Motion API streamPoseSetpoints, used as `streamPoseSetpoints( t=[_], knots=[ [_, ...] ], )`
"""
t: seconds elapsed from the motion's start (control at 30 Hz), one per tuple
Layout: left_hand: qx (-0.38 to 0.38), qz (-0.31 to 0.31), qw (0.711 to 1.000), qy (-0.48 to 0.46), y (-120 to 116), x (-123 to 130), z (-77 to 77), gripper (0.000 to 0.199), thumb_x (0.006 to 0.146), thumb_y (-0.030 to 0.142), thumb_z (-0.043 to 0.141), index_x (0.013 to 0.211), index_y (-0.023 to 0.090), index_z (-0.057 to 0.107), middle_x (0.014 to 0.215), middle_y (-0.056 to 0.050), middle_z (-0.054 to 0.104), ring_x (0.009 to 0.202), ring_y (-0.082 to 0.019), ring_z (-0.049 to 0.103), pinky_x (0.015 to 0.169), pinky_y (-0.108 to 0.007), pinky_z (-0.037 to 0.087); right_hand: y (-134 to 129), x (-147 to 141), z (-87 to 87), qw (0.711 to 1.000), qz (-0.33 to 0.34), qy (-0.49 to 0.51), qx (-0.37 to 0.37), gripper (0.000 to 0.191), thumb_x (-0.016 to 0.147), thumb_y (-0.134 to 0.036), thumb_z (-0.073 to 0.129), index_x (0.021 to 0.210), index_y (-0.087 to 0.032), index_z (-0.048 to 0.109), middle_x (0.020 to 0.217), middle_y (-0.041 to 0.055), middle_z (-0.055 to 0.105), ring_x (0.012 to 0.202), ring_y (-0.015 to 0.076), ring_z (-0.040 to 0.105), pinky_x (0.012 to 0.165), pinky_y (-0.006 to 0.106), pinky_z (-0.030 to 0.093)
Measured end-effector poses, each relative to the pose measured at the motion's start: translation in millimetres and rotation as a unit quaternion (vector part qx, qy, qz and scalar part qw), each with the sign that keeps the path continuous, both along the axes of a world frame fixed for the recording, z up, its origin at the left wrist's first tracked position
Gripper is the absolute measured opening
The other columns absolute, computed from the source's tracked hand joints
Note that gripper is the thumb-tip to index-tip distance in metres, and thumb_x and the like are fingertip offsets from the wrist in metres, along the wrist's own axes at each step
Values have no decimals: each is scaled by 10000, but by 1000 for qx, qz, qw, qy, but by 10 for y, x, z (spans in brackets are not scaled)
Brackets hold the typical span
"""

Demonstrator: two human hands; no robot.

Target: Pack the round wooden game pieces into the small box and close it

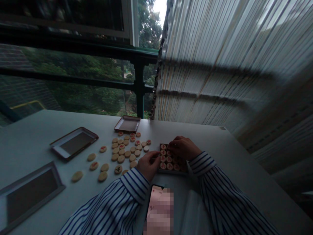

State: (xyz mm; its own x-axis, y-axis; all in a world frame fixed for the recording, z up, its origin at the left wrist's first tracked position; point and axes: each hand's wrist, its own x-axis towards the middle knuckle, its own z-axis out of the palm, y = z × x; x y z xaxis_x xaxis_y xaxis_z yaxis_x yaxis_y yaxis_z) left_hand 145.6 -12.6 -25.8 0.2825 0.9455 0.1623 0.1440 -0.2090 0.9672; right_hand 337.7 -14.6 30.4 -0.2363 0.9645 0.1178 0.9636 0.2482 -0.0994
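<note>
Red-marked Chinese chess pieces (169,159) lie in rows inside a small tray box (168,171) in front of me. At the tray's left edge is my left hand (148,164), its fingers curled inward with the tips close together; whether they pinch anything is hidden. Over the far right part of the tray bends my right hand (185,147), fingers closed and pointing down at the top row. Its own fingers cover whatever it grips. Loose round chess pieces (121,152) are scattered left of my left hand, several face down, one with a green character (118,169).
An open shallow box part (64,157) lies at the left, a smaller one (115,127) at the far edge, and a grey frame-like tray (57,176) at near left. A phone (153,199) lies between my forearms. Window railing and a string curtain (195,78) border the white table.
</note>
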Motion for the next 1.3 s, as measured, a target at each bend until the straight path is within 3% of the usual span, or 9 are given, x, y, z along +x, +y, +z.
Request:
streamPoseSetpoints(
  t=[0.4,0.9,1.3],
  knots=[
    [30,-15,998,43,16,-8,-31,244,719,267,528,905,143,627,906,-83,661,822,-177,624,751,-294,506,4,19,1,1000,-2,-13,-20,309,818,-440,427,962,-265,637,927,57,606,839,166,552,715,265,365],
    [33,-17,999,25,19,-3,-63,249,717,262,533,909,127,617,892,-86,659,785,-162,629,727,-282,517,-10,-10,34,999,-18,-21,-42,275,821,-403,431,946,-277,641,943,43,609,842,154,555,725,255,362],
    [33,-17,999,32,6,-3,-12,218,713,249,534,875,136,626,884,-77,663,783,-157,628,721,-272,517,-24,-52,64,998,-24,-26,-49,286,827,-399,423,962,-269,639,951,49,611,861,156,552,739,252,361]
  ],
)
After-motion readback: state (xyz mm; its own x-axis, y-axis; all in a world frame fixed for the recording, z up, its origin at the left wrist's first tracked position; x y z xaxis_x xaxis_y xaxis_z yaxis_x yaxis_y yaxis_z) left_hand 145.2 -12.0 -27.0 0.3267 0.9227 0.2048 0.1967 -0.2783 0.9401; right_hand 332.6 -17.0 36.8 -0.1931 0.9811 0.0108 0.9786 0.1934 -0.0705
